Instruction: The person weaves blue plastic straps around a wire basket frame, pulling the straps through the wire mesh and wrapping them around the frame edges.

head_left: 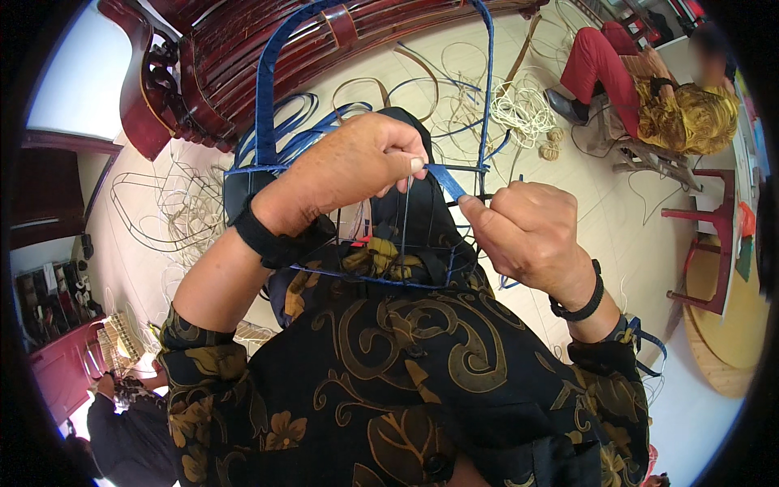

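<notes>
A wire basket frame (264, 114) with a tall arched handle rests on my lap, and blue strip is wound round its handle and edges. With thumb and fingers pinched together, my left hand (357, 158) grips the near end of a flat blue strip at the upper bar of the frame. My right hand (527, 231) is closed on the other part of this blue strip (446, 183), which is stretched between both hands. Thin dark wires run down from the bar beneath my left fingers. What lies inside the left fist is partly hidden.
Loops of blue strip (296, 114) and a tangle of pale cord (523, 114) lie on the tiled floor ahead. Behind them stands a dark red wooden bench (219, 73). Bent wires (174, 203) lie at left. A person (682, 114) sits at the upper right, another (130, 430) at lower left.
</notes>
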Tool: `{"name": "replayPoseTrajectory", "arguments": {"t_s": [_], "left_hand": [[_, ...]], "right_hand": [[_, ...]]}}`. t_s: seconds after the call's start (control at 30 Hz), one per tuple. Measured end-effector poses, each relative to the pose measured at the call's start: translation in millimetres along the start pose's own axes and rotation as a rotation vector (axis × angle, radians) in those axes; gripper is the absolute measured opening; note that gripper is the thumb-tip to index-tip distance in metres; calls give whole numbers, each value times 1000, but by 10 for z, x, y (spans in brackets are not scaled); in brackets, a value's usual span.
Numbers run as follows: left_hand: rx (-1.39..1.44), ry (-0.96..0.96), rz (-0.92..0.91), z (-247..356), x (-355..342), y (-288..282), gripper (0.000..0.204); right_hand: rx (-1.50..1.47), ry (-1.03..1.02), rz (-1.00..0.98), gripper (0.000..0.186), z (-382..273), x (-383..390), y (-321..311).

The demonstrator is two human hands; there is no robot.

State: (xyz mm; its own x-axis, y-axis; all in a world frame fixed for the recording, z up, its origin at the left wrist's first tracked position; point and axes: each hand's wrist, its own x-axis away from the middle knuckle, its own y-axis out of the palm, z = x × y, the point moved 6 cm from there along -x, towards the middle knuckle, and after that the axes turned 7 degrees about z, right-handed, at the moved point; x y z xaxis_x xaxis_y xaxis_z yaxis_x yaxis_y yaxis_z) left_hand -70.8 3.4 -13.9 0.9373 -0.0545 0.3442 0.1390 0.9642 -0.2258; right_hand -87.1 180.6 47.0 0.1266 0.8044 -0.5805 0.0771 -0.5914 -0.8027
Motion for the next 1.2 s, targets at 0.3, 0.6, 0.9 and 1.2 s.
{"name": "replayPoseTrajectory", "arguments": {"t_s": [0.3,0.6,0.9,1.2], "left_hand": [[29,29,-86,-43,-57,16,17],[-72,244,145,84,27,-11,15],[207,-7,-75,-39,-39,-12,19],[84,-35,-127,16,-183,22,15]], "right_hand": [[0,25,68,18,77,-182,-126],[97,-67,120,11,155,-465,-63],[111,-76,-48,11,-16,-71,-48],[92,-40,-197,12,92,-92,-77]]}}
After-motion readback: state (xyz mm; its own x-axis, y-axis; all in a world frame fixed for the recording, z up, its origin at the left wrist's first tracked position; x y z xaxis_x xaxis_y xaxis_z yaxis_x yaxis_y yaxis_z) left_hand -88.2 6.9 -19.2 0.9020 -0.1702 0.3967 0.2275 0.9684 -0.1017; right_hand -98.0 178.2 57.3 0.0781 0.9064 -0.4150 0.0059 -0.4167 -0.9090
